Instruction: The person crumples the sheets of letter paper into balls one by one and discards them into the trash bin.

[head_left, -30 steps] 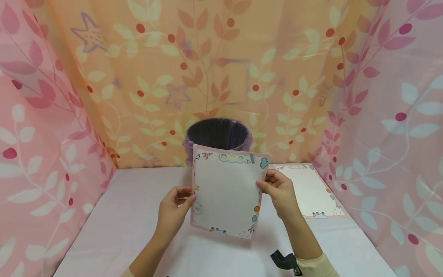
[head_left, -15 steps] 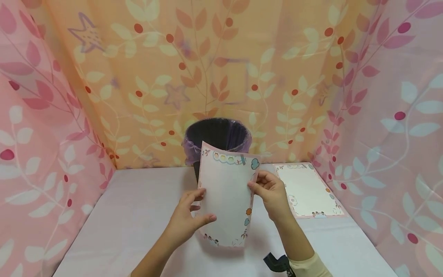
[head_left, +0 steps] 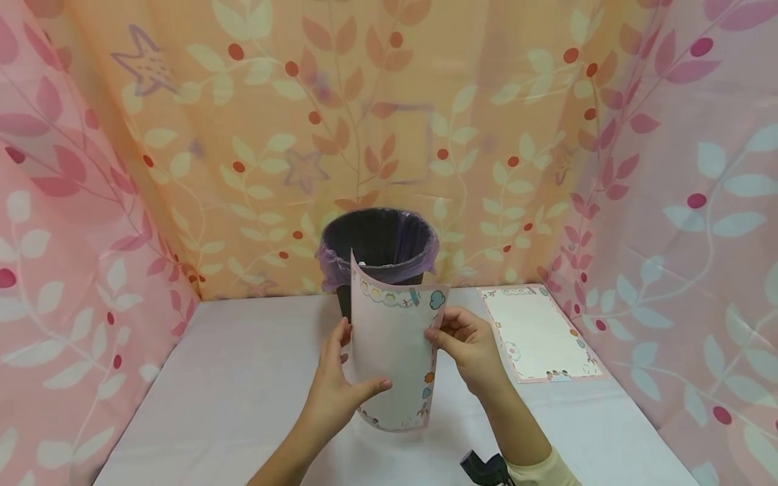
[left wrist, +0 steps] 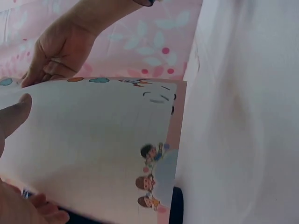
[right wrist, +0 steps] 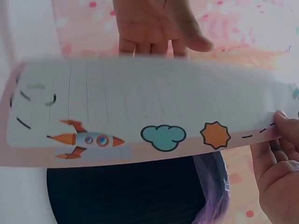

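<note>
A sheet of decorated writing paper [head_left: 395, 351] with a pink border and small cartoons stands upright, bowed, in front of the bin. My right hand [head_left: 471, 347] pinches its right edge between thumb and fingers; in the right wrist view, that hand [right wrist: 282, 163] grips the edge near an orange sun print. My left hand [head_left: 337, 385] lies at the left edge, its fingers fairly straight behind the sheet and its thumb spread out in front. Seen from the right wrist, the left thumb [right wrist: 189, 28] stands apart from the paper.
A black bin [head_left: 346, 297] lined with a purple bag stands at the back of the white-covered table [head_left: 243, 378]. Another sheet of the same paper [head_left: 541, 331] lies flat at the right. Patterned curtains [head_left: 243, 135] enclose the back and sides.
My left hand has shifted from pinching the left edge to lying behind it, thumb spread. The sheet has gone from nearly flat to bowed, and my right hand has moved slightly left.
</note>
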A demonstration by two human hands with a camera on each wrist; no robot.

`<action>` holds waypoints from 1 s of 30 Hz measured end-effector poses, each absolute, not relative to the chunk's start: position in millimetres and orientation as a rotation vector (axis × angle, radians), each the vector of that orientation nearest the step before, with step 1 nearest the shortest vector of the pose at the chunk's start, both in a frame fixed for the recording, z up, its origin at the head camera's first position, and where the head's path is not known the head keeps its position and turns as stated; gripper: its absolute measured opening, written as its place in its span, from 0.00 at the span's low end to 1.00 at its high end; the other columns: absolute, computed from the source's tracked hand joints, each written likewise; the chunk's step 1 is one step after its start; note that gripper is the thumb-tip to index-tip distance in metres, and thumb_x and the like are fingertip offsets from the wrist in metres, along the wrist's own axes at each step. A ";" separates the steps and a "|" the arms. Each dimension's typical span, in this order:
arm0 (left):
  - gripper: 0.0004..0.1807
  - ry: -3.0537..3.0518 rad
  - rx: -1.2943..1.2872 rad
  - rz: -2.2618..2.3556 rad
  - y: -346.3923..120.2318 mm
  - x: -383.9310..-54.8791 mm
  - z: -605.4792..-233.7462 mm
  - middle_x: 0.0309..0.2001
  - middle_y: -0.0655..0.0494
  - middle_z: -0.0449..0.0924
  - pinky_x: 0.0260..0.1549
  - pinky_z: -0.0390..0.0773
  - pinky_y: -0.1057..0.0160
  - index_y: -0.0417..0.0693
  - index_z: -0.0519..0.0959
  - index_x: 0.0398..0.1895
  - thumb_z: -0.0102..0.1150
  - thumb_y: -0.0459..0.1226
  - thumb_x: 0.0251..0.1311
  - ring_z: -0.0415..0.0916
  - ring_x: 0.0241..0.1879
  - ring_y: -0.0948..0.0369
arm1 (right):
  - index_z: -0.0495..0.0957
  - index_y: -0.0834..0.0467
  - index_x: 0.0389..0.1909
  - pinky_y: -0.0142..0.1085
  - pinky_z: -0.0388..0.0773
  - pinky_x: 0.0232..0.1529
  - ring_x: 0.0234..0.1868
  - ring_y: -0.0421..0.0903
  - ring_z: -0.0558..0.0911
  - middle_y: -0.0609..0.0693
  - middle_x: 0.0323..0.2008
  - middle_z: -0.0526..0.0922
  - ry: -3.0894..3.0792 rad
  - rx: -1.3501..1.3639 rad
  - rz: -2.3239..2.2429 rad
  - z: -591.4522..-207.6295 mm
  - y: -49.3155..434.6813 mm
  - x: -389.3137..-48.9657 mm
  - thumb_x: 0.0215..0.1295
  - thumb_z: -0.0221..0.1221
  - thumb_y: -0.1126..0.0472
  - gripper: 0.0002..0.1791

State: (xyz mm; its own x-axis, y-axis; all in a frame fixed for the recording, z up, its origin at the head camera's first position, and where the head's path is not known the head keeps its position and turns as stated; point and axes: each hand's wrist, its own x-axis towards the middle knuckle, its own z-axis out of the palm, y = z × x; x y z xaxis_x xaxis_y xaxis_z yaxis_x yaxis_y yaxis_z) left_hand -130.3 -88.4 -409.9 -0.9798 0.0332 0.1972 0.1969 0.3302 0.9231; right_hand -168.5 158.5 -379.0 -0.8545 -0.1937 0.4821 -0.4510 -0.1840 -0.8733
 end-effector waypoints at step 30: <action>0.22 -2.246 -0.026 -1.939 -98.4 -141.4 -414.1 0.44 0.52 0.89 0.38 0.87 0.62 0.48 0.83 0.52 0.78 0.40 0.54 0.88 0.41 0.57 | 0.80 0.63 0.54 0.33 0.85 0.47 0.43 0.47 0.85 0.58 0.44 0.84 -1.975 0.652 1.921 -385.8 143.6 -166.7 0.65 0.67 0.69 0.17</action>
State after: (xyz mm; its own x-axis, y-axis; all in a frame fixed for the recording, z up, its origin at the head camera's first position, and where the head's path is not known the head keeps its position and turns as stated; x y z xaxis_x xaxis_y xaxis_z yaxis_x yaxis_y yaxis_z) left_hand -141.4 -98.4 -414.1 -0.9847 -0.1002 0.1426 0.1264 0.1525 0.9802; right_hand -166.7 143.6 -385.8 -0.8488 -0.1066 0.5179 -0.5207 -0.0023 -0.8538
